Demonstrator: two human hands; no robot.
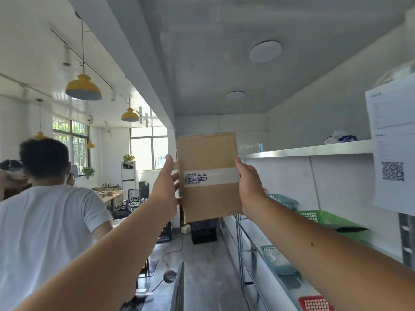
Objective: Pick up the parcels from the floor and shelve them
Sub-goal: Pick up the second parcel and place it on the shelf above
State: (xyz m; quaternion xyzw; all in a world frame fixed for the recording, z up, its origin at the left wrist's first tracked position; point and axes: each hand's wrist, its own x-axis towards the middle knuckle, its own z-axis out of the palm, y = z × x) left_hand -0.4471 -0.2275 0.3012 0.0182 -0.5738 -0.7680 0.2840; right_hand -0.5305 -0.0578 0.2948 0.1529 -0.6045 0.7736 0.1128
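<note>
A brown cardboard parcel (207, 158) with a white tape band across its middle is held upright in front of me at about head height. My left hand (167, 179) presses its left edge and my right hand (249, 185) grips its right edge. Both arms are stretched forward. A white metal shelf unit (314, 150) runs along the right wall, its top board level with the parcel's upper half. The parcel is left of the shelves, over the aisle.
A person in a white T-shirt (45, 221) stands close at my left. The lower shelves hold a green basket (323, 217), blue baskets (281, 199) and a red basket (314, 304). A paper sheet with a QR code (391, 153) hangs at right. Dark crates (203, 231) stand at the aisle's far end.
</note>
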